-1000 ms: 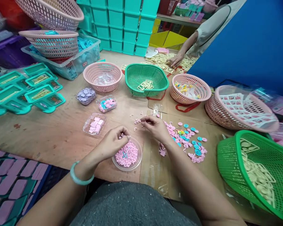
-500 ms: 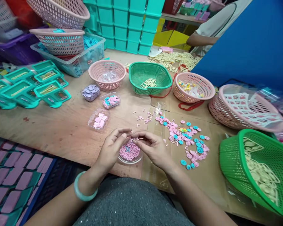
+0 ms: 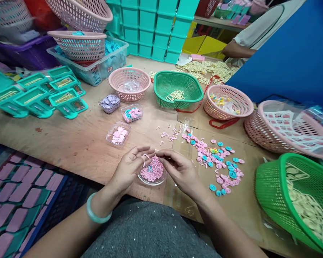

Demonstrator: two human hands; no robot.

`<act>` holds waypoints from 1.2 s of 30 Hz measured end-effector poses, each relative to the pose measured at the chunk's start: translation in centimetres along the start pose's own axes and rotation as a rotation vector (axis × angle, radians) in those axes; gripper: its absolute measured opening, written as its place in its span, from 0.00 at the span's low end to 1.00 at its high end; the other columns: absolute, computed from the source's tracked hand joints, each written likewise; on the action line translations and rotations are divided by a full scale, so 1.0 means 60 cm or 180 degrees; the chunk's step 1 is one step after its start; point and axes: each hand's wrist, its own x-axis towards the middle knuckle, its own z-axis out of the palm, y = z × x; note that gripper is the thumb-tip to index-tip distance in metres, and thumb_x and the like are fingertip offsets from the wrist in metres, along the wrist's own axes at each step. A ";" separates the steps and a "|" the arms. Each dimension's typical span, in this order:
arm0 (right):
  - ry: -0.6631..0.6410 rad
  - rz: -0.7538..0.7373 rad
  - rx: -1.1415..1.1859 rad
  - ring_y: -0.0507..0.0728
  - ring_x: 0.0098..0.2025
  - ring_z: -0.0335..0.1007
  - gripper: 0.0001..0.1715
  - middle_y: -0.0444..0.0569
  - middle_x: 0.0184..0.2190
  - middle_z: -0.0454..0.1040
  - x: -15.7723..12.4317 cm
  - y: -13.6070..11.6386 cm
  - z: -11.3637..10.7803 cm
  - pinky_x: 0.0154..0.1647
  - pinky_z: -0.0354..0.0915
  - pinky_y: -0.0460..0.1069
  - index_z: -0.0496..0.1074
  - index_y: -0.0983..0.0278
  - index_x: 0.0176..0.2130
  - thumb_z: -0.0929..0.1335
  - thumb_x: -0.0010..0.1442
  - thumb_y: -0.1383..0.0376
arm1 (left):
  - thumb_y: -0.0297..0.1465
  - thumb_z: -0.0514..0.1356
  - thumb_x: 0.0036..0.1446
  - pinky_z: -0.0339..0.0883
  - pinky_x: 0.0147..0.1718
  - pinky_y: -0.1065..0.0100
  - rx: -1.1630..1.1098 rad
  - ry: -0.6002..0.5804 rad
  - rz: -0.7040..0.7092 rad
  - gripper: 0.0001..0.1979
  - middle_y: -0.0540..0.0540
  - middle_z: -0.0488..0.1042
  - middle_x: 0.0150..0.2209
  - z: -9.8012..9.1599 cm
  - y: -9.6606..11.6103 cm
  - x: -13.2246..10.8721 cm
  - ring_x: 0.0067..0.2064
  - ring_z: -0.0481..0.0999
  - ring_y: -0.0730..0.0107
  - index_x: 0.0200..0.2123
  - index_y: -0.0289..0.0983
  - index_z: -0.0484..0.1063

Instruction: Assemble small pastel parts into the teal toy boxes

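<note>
Left hand (image 3: pixel 129 169) pinches a small pink plastic hook (image 3: pixel 144 156) directly above the clear round plastic dish (image 3: pixel 152 183) of similar pieces. Right hand (image 3: pixel 181 171) fingertips are closed together above the dish; any contents are indiscernible. Recommended: keep both pinches light and over the dish.

No legible text — none anywhere

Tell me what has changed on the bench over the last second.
The right hand drew back from the loose pink hooks and now meets the left hand over the clear dish. The left hand pinches a small pink hook. The co-worker's hand left the cream parts. The green basket and scattered discs lie as before.
</note>
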 end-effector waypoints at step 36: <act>-0.0115 -0.0354 -0.0976 0.58 0.43 0.70 0.06 0.49 0.38 0.75 0.005 -0.022 0.017 0.44 0.64 0.54 0.74 0.60 0.42 0.66 0.68 0.66 | 0.26 0.57 0.62 0.74 0.51 0.64 -0.0812 -0.0105 -0.0432 0.11 0.38 0.81 0.43 -0.030 0.017 -0.013 0.47 0.80 0.63 0.40 0.29 0.80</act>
